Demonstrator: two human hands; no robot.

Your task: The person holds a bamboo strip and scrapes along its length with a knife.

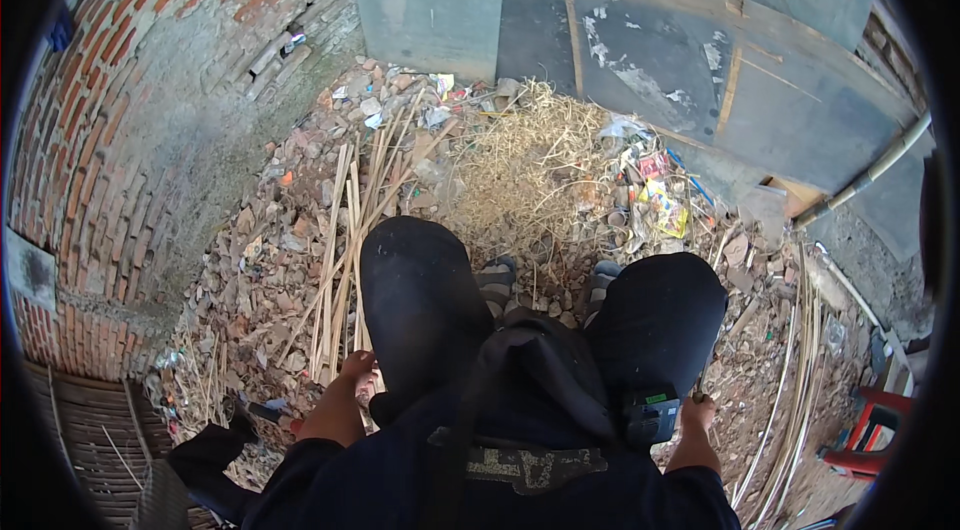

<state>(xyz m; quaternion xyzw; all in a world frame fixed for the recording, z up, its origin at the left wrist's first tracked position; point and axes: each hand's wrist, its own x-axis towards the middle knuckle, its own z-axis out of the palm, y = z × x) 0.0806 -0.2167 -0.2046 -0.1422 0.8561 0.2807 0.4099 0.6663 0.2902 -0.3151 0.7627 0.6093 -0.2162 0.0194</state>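
In the head view, crouched over reddish-brown brick rubble (pixel 270 290), with left hand (pixel 358 367) beside long, straight, pale wooden strips (pixel 338 285), partly hidden by the dark-trousered knee (pixel 420 300); impossible to tell how open, or holding what. Beside a black, boxy device with green display (pixel 652 417), with right hand (pixel 699 413) seemingly curled, contents unclear. Apparently at handling the strips, probably calling for a firm hold near the lower ends. Slender, dry-looking, uneven, loosely fanned left of the knees.
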